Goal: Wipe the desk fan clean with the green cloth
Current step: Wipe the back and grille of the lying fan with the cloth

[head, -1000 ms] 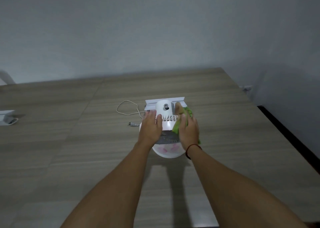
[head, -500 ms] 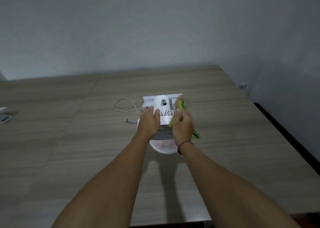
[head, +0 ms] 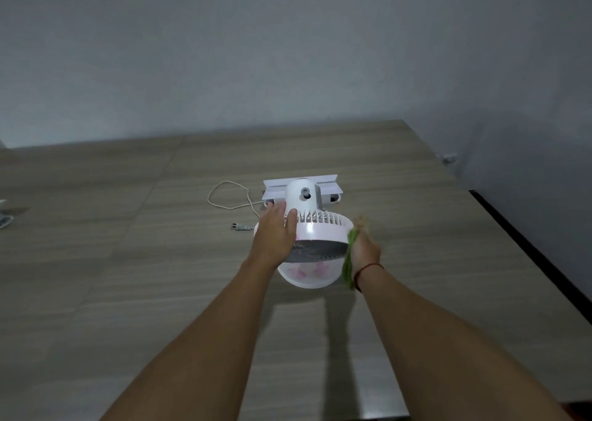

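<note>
A wood-grain table [head: 128, 260] runs to a grey wall at its far edge, and its right edge borders a dark floor strip. The white desk fan [head: 315, 228] sits near the middle of the table, closer to the far edge than the near one, with its flat white base [head: 330, 185] on the far side and its round grille head tipped toward the near edge; pink blades show through the lower front of the grille. A thin white power cord [head: 224, 196] loops on the table just left of the base and ends in a plug [head: 238, 226] lying loose on the surface, beside the left hand. A small pale object [head: 4, 220] lies at the left edge of the table, well apart from the fan and cut off by the picture border. A wall socket [head: 449, 158] is seen low on the right wall beyond the far right corner. The left hand [head: 275, 233] lies palm-down on the left side of the fan head, fingers pressed together and extended toward the motor housing, thumb resting against the rear ribs. The right hand [head: 363, 247] is at the right rim of the fan head, closed around the bunched green cloth [head: 349, 260], which is against the rim and hangs down past the wrist; the fingers are motion-blurred and their exact placement cannot be told. A dark red cord bracelet [head: 366, 268] circles the right wrist. Both forearms reach in from the near edge.
</note>
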{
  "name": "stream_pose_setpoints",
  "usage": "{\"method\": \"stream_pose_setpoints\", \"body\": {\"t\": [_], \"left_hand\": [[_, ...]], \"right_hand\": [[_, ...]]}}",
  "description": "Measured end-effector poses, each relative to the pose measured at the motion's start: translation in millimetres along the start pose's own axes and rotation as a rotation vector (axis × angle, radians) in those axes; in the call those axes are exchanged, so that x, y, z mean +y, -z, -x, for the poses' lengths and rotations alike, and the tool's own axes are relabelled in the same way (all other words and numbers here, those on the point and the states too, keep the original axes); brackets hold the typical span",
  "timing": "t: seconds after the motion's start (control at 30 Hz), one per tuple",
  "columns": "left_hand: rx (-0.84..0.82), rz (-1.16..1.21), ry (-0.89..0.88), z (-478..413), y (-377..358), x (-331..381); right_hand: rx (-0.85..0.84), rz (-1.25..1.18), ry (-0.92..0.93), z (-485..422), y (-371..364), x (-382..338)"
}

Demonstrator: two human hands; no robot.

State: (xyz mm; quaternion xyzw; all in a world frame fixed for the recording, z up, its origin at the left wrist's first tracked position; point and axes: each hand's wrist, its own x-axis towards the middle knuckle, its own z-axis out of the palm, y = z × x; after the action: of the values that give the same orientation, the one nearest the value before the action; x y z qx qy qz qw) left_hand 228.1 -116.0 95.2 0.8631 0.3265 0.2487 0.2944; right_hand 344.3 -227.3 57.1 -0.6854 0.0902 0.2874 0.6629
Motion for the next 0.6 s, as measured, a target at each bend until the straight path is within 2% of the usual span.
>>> {"method": "stream_pose_setpoints", "body": {"t": [0.07, 0.17, 0.27, 0.33, 0.4, 0.47, 0.6], "left_hand": [[-0.004, -0.01, 0.0, 1, 1, -1], [-0.033, -0.02, 0.03, -3, 7, 0], [-0.06, -0.024, 0.057, -6, 13, 7], [-0.073, -0.005, 0.089, -7, 14, 15], [-0.082, 0.0, 0.122, -8, 15, 22], [-0.049, 0.018, 0.153, -8, 19, 26], [0.045, 0.007, 0.114, -2, 19, 37]], "right_hand": [[-0.052, -0.064, -0.108, -6, 4, 10], [-0.025, -0.007, 0.001, 0, -1, 5], [0.003, 0.285, 0.409, 15, -8, -17], [-0.051, 0.454, 0.673, 26, -12, -29], [-0.129, 0.564, 0.851, 38, -18, -39], [-0.196, 0.609, 0.876, 48, -20, -48], [-0.31, 0.518, 0.73, 45, -9, -57]]}}
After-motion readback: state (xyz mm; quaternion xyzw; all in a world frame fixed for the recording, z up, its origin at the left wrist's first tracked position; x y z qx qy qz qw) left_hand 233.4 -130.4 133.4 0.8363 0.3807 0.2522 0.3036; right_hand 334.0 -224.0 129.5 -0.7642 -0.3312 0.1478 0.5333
